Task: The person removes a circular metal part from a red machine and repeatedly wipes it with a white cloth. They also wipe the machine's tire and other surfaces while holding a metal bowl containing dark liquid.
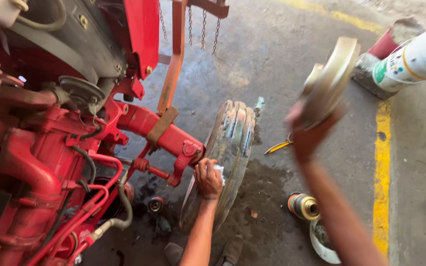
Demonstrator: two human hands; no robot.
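A: Holding anything on the left?
B: Left hand (208, 178) has fingers curled, pinching a white rag (219, 170) against the grey wheel rim (232, 148). Red axle hub (188, 148) sits just beside the knuckles.
A: Right?
B: Right hand (307, 129) is raised, fingers wrapped under a pale round disc (330, 79), tilted, blurred. Well below the fingers: brass cylinder (304, 206) on the floor, yellow tool (278, 146) nearer the rim.
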